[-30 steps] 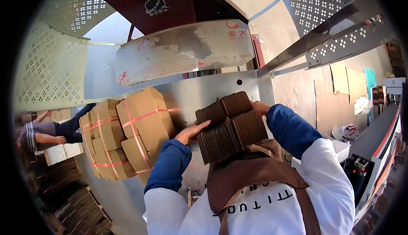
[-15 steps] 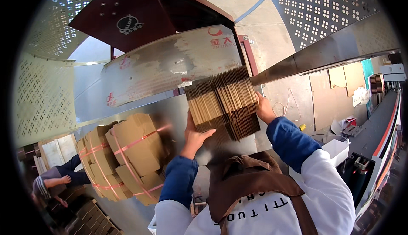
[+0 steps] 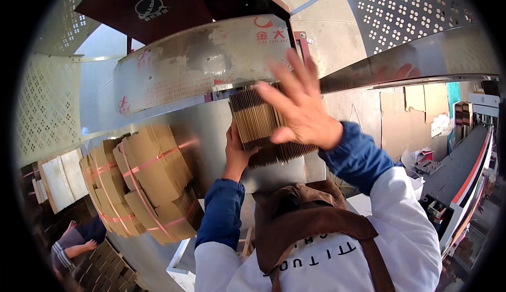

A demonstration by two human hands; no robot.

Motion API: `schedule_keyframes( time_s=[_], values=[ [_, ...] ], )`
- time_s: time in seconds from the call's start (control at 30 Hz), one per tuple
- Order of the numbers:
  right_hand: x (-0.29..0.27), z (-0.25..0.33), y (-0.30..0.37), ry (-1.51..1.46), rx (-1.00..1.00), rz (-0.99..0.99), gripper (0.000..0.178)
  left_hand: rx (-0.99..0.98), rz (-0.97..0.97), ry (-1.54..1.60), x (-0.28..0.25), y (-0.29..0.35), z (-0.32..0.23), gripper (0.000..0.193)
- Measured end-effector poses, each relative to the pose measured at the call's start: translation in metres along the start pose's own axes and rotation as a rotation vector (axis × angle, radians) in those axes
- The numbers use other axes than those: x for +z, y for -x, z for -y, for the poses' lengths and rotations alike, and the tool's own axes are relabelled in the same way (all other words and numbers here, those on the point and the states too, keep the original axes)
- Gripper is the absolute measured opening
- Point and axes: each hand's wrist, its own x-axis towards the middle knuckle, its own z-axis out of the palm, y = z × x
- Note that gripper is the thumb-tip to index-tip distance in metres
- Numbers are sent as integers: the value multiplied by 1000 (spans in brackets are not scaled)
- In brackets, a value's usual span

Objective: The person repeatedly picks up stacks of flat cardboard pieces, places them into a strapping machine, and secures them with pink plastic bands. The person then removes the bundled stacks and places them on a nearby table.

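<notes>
A stack of folded brown cardboard pieces (image 3: pixel 252 126) stands on edge on the steel worktop (image 3: pixel 208 133), close under a metal plate. Along its left side my left hand (image 3: pixel 237 152) grips it, the fingers partly hidden by the cardboard. My right hand (image 3: pixel 305 110) is raised over the right part of the stack with its fingers spread wide and nothing in them. It hides much of that part, and I cannot tell whether it touches the edges.
Strapped bundles of flat cardboard (image 3: pixel 158 160) stand at left. The scuffed metal plate (image 3: pixel 179 73) and dark red housing (image 3: pixel 158 7) lie ahead. A metal beam (image 3: pixel 390 62) runs along the right. Another person (image 3: pixel 74 244) is at lower left, a conveyor (image 3: pixel 456 160) far right.
My right hand has left the stack's right side and swung up and left over it, fingers spreading. My left hand stays at the left side. The view has shifted slightly.
</notes>
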Motion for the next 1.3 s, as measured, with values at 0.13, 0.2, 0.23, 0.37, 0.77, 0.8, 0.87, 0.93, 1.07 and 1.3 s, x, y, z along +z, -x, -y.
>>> schedule_keyframes(
  time_s=[0.13, 0.2, 0.23, 0.37, 0.77, 0.8, 0.87, 0.93, 1.07, 1.3],
  values=[
    [108, -32, 40, 112, -18, 427, 80, -36, -13, 8, 10, -4, 5, 121],
    [112, -34, 41, 90, -27, 418, 81, -45, -17, 13, 7, -3, 5, 121],
    [98, -28, 46, -9, 45, 377, 79, -49, -16, 14, 2, -2, 4, 121],
    [15, -35, 127, -287, 425, -94, 49, 69, -19, -16, 0, -4, 10, 119],
    [124, -99, 262, -835, 956, 272, 51, 288, 120, -148, -17, -23, 15, 106],
    [119, -95, 259, -854, 965, 306, 51, 245, 199, -98, -23, -22, 14, 100],
    [98, -85, 242, -840, 1035, 331, 52, 158, 336, -12, -39, -23, 1, 88],
    [83, -78, 235, -756, 1047, 394, 52, 30, 426, 22, -61, -15, -14, 77],
    [49, -64, 200, -677, 1122, 678, 50, -127, 598, 158, -98, -5, -25, 69],
    [73, -119, 221, -707, 787, 649, 34, -874, 834, 457, -53, -67, -1, 46]
  ],
)
